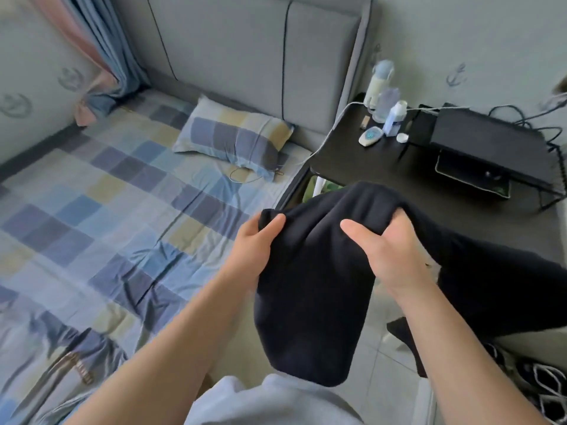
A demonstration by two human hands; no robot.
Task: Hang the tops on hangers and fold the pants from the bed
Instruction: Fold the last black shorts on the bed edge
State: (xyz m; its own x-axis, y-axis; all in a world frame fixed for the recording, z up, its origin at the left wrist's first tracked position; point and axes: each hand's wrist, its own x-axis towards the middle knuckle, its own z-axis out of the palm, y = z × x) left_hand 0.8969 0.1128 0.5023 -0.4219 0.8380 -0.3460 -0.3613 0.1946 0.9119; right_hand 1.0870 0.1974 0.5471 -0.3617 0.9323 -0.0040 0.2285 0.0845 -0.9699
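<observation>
- One wide bed (92,210) under a blue-and-beige checked sheet filled the left of the frame; no further clothing showed on its visible part, so little seemed left.
- Dark navy soft cloth garment (313,286) hung doubled at centre right, off the bed, seemingly mid-fold.
- Left hand (257,243) pinched its left corner; right hand (392,256) clutched its top edge, fingers curled into the cloth.

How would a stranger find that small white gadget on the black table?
Right of the grey headboard stands a black table. In the clutter at its back, the white gadget lies front left. Unlike the upright bottles behind it, it is flat, oval, with a blue face.
</observation>
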